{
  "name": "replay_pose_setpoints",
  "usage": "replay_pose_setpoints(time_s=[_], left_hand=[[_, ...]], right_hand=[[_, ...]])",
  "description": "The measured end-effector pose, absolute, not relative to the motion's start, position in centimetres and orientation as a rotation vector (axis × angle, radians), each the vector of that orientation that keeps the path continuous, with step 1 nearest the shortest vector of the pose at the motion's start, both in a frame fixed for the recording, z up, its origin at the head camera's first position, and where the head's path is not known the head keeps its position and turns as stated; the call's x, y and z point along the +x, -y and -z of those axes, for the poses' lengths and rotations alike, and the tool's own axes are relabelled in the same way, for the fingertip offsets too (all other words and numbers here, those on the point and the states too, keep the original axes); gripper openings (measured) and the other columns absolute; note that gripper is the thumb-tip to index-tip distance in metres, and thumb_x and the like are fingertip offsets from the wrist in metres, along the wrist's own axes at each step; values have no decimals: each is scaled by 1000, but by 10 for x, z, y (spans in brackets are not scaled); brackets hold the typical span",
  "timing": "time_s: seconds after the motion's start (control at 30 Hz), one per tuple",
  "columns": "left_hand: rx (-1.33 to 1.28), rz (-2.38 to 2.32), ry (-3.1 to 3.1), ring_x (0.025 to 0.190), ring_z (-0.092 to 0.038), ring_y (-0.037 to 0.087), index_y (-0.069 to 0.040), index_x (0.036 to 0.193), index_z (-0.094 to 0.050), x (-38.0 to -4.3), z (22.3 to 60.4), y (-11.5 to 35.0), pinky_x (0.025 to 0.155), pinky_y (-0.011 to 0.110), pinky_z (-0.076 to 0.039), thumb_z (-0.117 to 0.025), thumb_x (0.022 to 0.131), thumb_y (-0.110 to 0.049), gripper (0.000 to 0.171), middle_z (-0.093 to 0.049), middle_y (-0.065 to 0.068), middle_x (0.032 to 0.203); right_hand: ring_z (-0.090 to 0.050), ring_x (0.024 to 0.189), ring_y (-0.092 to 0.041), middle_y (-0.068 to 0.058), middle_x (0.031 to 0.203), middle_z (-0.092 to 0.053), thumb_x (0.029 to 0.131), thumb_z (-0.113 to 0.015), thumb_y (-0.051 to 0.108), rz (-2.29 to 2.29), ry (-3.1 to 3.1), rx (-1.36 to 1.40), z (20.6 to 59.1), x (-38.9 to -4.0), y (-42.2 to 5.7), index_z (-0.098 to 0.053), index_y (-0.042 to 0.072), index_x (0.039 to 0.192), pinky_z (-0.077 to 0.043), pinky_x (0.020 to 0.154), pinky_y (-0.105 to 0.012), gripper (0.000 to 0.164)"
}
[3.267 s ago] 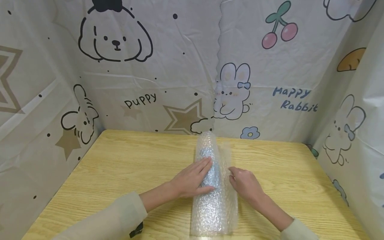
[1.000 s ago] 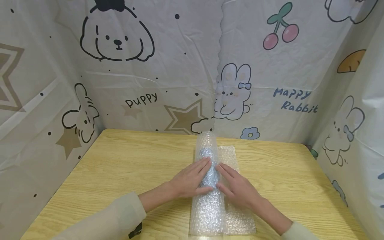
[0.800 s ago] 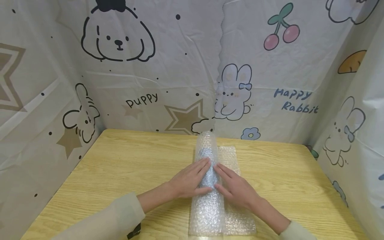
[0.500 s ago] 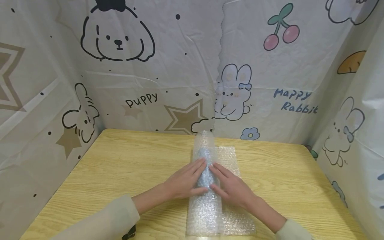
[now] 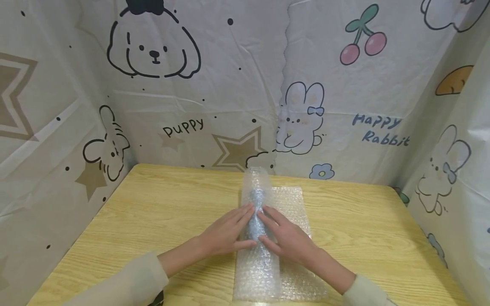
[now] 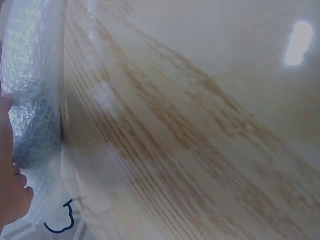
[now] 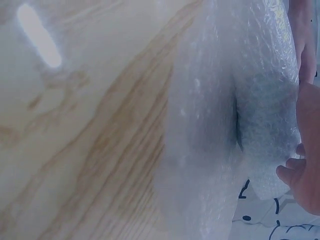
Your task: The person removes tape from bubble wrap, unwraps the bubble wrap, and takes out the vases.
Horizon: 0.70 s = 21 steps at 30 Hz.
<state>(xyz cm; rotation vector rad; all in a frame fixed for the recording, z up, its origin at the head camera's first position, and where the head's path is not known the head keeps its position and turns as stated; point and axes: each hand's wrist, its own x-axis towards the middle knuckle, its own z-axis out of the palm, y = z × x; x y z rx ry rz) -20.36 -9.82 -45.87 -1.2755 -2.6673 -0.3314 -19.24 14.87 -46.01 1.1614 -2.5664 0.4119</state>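
Note:
A roll of clear bubble wrap (image 5: 256, 272) lies lengthwise on the table, with a bluish object (image 5: 255, 225) showing through its layers. What that object is stays blurred by the bubbles. My left hand (image 5: 227, 231) rests on the roll's left side, fingers extended. From the right, my right hand (image 5: 289, 238) lies against the roll with its fingers spread and fairly straight. A flat flap of bubble wrap (image 5: 292, 204) spreads out under and beyond the right hand. In the right wrist view the wrapped bundle (image 7: 267, 110) has a dark section in its middle.
The wood-grain table (image 5: 172, 191) has rounded back corners. A cloth curtain (image 5: 214, 93) printed with cartoon animals hangs behind it and along both sides. The roll's far end reaches the table's back edge.
Earlier, my right hand pinched the loose flap at its edge; it let go and the flap came down flat. Both hands have since shifted the roll slightly left, baring more of the flap.

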Motion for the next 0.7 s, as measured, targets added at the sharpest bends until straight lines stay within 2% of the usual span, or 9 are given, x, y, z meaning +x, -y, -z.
replay_pose_setpoints(time_s=[0.2, 0.4, 0.53, 0.7], left_hand=[[-1257, 403, 2684, 146, -27, 34, 7, 154, -25, -204, 460, 101, 119, 43, -20, -56, 96, -57, 92, -23, 22, 159], [-1226, 562, 2670, 142, -35, 34, 6, 155, -24, -204, 464, 108, 116, 45, -29, -67, 91, -53, 97, -30, 22, 158], [-1232, 575, 2652, 141, -36, 33, 3, 156, -23, -204, 465, 113, 116, 45, -30, -68, 90, -53, 97, -31, 20, 158], [-1236, 561, 2654, 141, -36, 36, 5, 155, -25, -202, 464, 118, 114, 51, -32, -68, 90, -52, 96, -32, 22, 157]], right_hand=[[-44, 136, -36, -21, 153, -39, 100, -57, 42, -390, 2530, 1181, 457, -192, -144, -44, 4, 149, -50, 99, -45, 63], [-45, 134, -39, -22, 151, -42, 97, -62, 40, -362, 2500, 1195, 456, -191, -135, -47, 3, 147, -54, 94, -45, 64], [-46, 133, -41, -22, 151, -42, 96, -63, 41, -313, 2498, 1194, 456, -191, -128, -48, 3, 147, -55, 91, -46, 65], [-44, 135, -39, -19, 151, -43, 96, -63, 44, -222, 2529, 1169, 452, -190, -118, -49, 5, 147, -53, 96, -45, 66]])
